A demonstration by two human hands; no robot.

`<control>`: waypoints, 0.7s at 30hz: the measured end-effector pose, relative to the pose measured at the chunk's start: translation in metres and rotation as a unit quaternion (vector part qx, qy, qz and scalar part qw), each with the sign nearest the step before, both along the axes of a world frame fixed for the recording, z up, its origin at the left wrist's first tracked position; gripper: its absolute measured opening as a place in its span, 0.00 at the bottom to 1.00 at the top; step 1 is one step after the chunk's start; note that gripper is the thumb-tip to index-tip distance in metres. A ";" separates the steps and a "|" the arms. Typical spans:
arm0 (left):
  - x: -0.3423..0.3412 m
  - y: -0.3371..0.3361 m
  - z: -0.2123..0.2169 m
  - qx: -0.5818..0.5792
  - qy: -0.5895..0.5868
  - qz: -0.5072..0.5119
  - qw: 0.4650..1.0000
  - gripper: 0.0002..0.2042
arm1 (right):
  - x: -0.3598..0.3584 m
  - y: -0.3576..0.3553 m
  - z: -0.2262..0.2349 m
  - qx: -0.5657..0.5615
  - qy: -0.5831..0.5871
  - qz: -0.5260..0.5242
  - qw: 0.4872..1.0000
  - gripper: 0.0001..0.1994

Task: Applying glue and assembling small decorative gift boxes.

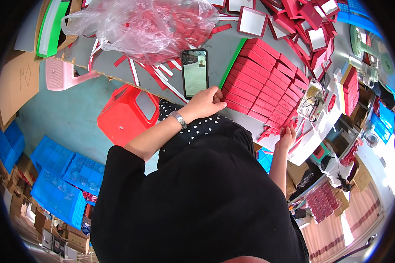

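Note:
A long stack of red boxes (261,81) stands in rows on the grey table, a green strip (233,61) along its far left side. At the stack's near left corner is my left hand (206,102), fingers curled and thumb stretched toward the boxes, with nothing visible in the grip. A phone (195,72) with a lit screen lies just beyond it. My right hand (286,138) is at the stack's near right end, its fingers closed by a loose pile of small red ribbon pieces (271,131). What those fingers hold, if anything, is too small to make out.
Clear plastic bags (145,26) of red pieces and scattered red-white strips (162,76) lie at the far left. Open red box parts (311,26) are heaped at the far right. A red stool (123,116) and blue crates (61,193) stand on the floor at left.

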State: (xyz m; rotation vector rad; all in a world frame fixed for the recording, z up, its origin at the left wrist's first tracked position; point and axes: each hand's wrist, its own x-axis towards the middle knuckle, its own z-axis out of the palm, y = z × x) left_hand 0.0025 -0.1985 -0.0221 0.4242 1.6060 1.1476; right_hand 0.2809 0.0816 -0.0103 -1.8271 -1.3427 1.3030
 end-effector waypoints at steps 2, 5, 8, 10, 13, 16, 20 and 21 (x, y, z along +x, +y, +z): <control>0.001 0.000 0.000 0.001 -0.003 0.006 1.000 0.17 | -0.001 -0.002 0.001 0.001 0.004 -0.001 1.000 0.08; 0.000 0.001 -0.001 -0.006 -0.011 -0.010 1.000 0.15 | -0.001 -0.002 0.001 -0.003 0.005 -0.007 1.000 0.07; 0.001 0.001 -0.004 0.004 -0.014 -0.003 1.000 0.15 | -0.001 -0.003 0.001 -0.002 0.016 -0.014 1.000 0.07; 0.001 0.001 -0.005 0.012 -0.008 0.005 1.000 0.17 | -0.002 -0.004 0.001 0.010 0.016 -0.010 1.000 0.08; 0.003 0.001 -0.007 0.018 -0.012 0.010 1.000 0.17 | 0.000 -0.004 -0.001 0.010 0.027 -0.015 0.999 0.08; 0.002 0.000 -0.007 0.015 -0.015 0.006 1.000 0.17 | 0.002 -0.004 0.001 0.006 0.020 -0.004 1.000 0.08; -0.002 0.002 -0.004 0.001 -0.038 -0.012 0.999 0.15 | 0.000 -0.004 -0.001 0.014 0.029 -0.021 0.999 0.08; -0.001 0.001 -0.005 0.002 -0.039 -0.012 0.999 0.15 | 0.000 -0.005 0.000 0.013 0.024 -0.016 1.000 0.07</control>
